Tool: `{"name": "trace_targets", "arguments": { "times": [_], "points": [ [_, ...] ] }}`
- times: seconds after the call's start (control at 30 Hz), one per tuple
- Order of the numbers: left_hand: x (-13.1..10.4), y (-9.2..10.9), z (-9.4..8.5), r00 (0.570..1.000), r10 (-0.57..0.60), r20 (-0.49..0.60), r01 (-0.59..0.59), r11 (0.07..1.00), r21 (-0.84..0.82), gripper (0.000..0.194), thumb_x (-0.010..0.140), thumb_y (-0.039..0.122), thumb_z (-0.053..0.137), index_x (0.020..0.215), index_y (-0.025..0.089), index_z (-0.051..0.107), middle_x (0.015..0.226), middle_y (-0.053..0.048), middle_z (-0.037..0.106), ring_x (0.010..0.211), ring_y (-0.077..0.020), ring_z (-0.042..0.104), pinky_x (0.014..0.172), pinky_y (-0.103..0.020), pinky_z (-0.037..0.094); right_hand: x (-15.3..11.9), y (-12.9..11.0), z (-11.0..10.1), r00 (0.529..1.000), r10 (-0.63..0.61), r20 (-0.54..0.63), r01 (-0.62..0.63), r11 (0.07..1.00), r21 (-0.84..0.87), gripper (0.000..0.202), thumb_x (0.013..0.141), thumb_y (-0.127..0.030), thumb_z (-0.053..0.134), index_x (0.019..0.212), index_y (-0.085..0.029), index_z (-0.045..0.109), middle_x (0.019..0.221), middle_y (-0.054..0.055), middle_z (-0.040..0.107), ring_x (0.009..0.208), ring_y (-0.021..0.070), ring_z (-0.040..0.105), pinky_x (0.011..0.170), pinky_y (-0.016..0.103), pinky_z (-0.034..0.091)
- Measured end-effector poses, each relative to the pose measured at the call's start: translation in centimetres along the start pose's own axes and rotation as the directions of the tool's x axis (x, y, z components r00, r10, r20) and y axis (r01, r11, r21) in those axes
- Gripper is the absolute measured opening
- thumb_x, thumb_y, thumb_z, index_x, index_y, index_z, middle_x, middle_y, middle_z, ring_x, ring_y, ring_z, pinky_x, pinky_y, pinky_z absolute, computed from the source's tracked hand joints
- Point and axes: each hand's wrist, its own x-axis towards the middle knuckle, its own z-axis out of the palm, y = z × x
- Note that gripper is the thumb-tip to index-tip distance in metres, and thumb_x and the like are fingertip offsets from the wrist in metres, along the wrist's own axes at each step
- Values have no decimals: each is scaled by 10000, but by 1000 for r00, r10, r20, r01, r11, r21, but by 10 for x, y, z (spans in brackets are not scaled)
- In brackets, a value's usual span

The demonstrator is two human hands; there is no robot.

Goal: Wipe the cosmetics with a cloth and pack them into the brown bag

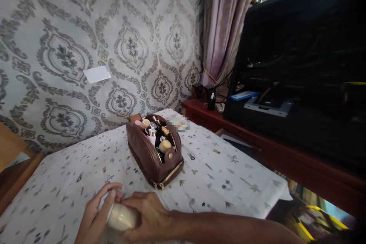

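A cream-coloured bottle [122, 217] lies tilted between my two hands at the bottom of the head view. My left hand [98, 211] is wrapped round its left end, where something whitish shows under the fingers. My right hand [150, 213] grips the bottle's body from the right, its fingertips close to those of the left. Beyond the hands, a brown leather bag [145, 156] sits unzipped on the patterned white cloth [211, 183], with several small bottles and cosmetics standing inside.
Behind the bag lies a blurred paper item [180, 123]. A red-brown desk [257, 148] with a large black screen [297, 68] and a small dark bottle [211, 101] stands at the right. Patterned wallpaper rises behind. A yellow-edged container [317, 223] is at the lower right.
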Motion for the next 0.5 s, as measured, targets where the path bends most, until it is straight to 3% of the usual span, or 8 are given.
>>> {"name": "trace_targets", "arguments": {
  "times": [0.1, 0.2, 0.3, 0.4, 0.5],
  "points": [
    [-6, 10, 3, 993, -102, -62, 86, 971, -221, 568, 634, 627, 761, 983, 185, 682, 800, -46, 705, 674, -214, 651, 575, -243, 530, 1, 0, -3, 998, -19, -54, 27, 989, 145, 597, 670, -558, 765, 1153, -212, 707, 981, 46, 704, 836, 200, 641, 756, 256, 479],
    [-8, 9, 3, 990, -143, -13, 129, 928, -350, 547, 561, 595, 826, 886, 183, 674, 654, -21, 649, 622, -209, 626, 564, -254, 538, 0, -1, -4, 999, -34, 9, 30, 963, 267, 532, 679, -599, 748, 1025, -196, 727, 792, -8, 633, 668, 133, 536, 620, 215, 429],
    [-7, 2, 2, 992, -121, -36, 93, 894, -439, 457, 599, 566, 819, 806, 195, 650, 590, 11, 584, 613, -187, 609, 581, -239, 544, 0, -2, -4, 998, -8, 69, -14, 950, 312, 488, 656, -597, 770, 933, -200, 713, 724, -39, 561, 604, 100, 444, 543, 199, 367],
    [-4, -1, 2, 986, -148, -80, 91, 867, -491, 487, 610, 581, 805, 887, 211, 650, 625, 10, 611, 608, -197, 627, 552, -254, 556, -1, -3, -4, 997, -3, 77, -28, 918, 397, 489, 651, -587, 774, 926, -192, 693, 718, -43, 516, 612, 95, 425, 525, 198, 336],
    [-4, 2, 6, 976, -166, -142, 59, 828, -557, 645, 582, 634, 796, 1077, 250, 642, 861, -33, 726, 806, -265, 704, 619, -296, 602, -2, -5, -6, 997, 4, 79, -44, 855, 516, 489, 669, -582, 756, 939, -181, 678, 696, -47, 459, 607, 92, 388, 508, 200, 303]
  ]
}}
